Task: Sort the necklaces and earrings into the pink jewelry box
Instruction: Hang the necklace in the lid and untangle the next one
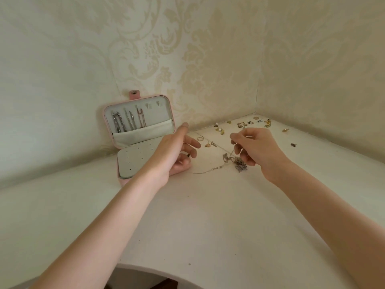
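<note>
Right hand (257,150) pinches a chain necklace (216,163), trailing leftward toward the pink jewelry box (129,140); left hand (177,152) hovers relaxed, empty.

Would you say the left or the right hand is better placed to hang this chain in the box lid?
Probably the right hand: it already pinches the thin chain lifted from the tangled pile. The left hand hovers open beside the pink jewelry box, better suited to steadying it.
</note>
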A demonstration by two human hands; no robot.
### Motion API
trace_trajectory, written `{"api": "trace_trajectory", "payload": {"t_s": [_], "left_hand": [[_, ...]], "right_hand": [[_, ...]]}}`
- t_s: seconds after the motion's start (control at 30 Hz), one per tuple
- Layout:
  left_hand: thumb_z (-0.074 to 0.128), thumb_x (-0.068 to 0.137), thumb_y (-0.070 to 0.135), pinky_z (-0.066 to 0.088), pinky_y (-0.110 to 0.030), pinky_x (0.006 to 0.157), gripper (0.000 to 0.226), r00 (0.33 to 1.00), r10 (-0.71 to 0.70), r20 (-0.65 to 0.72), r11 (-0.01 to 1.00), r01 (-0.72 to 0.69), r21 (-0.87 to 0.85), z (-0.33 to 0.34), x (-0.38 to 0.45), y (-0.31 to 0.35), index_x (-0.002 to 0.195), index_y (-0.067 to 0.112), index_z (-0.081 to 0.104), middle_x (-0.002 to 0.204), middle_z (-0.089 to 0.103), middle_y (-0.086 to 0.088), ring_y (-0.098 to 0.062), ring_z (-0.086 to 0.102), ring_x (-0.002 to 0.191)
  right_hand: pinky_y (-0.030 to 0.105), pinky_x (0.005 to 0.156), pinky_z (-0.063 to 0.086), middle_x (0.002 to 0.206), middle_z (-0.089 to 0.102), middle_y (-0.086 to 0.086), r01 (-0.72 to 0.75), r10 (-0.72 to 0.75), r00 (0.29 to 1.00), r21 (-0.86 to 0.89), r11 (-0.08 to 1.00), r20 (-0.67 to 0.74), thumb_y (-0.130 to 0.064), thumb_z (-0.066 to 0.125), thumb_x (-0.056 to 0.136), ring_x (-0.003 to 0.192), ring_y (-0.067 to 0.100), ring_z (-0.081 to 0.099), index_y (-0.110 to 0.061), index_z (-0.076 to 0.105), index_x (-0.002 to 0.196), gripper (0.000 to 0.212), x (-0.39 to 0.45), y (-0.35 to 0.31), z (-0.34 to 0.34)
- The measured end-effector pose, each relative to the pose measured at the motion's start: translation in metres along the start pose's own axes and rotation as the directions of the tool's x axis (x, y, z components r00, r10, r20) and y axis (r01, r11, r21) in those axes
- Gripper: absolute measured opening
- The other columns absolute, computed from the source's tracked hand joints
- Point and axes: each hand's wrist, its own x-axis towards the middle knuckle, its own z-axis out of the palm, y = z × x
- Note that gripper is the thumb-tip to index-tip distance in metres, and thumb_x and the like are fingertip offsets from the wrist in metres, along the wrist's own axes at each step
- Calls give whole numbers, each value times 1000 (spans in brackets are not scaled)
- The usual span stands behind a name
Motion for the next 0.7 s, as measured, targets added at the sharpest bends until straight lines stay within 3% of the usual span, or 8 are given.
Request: {"api": "trace_trajectory", "payload": {"t_s": [0.13, 0.27, 0.4, 0.5, 0.57, 0.63, 0.7], "left_hand": [[27, 93, 58, 19, -14, 31, 66, 998, -36, 53, 995, 41, -92, -9, -4, 3, 87, 6, 68, 73, 67, -7, -14, 48, 45], [19, 93, 60, 16, -13, 31, 71, 994, -28, 108, 989, 43, -141, -18, -12, 13, 97, 9, 68, 89, 73, -11, -18, 67, 61], [20, 96, 55, 24, -14, 32, 68, 991, -3, 131, 990, 22, -142, -22, -19, 29, 96, 6, 67, 87, 73, -14, -20, 69, 64], [21, 96, 53, 29, -15, 34, 67, 992, 9, 129, 995, 4, -100, -22, -22, 37, 96, 4, 67, 87, 73, -15, -21, 69, 67], [24, 96, 54, 30, -16, 34, 65, 991, 7, 131, 997, 3, -75, -23, -24, 41, 97, 5, 67, 88, 73, -14, -20, 69, 69], [28, 95, 54, 28, -16, 33, 62, 992, 9, 123, 998, -2, -58, -26, -26, 43, 97, 5, 67, 88, 72, -11, -18, 68, 66], [32, 95, 52, 25, -15, 32, 58, 995, 21, 94, 999, -17, -45, -31, -28, 43, 96, 6, 67, 87, 70, -8, -15, 65, 59]], "right_hand": [[20, 36, 36, 68, 62, 5, 7, -3, 984, -23, 1000, 181, -14, 60, 88, 51, 14, 54, -6, 61, 70, 19, -7, -5, 7], [25, 50, 49, 81, 65, 8, -41, 69, 973, -126, 991, 221, -15, 62, 86, 65, 16, 57, -1, 67, 82, 15, -9, 0, 15], [21, 47, 45, 78, 63, 3, 53, -3, 981, -253, 966, 195, -17, 62, 86, 54, 11, 58, -8, 68, 89, 11, -11, -6, 16], [19, 50, 48, 85, 66, 0, 157, -110, 899, -78, 984, 425, -11, 64, 85, 68, 10, 59, -12, 66, 104, 19, -16, -19, 21], [21, 50, 45, 90, 69, 3, 184, -120, 818, -58, 981, 562, -11, 65, 84, 65, 10, 58, -17, 62, 110, 27, -19, -25, 29], [20, 47, 40, 77, 67, 8, 229, -141, 794, -76, 971, 591, -8, 62, 85, 57, 12, 53, -16, 63, 101, 18, -21, -31, 38], [18, 43, 35, 59, 58, 5, 203, -160, 841, -28, 979, 517, -6, 59, 87, 50, 14, 45, -7, 65, 89, 6, -17, -36, 43]]}}
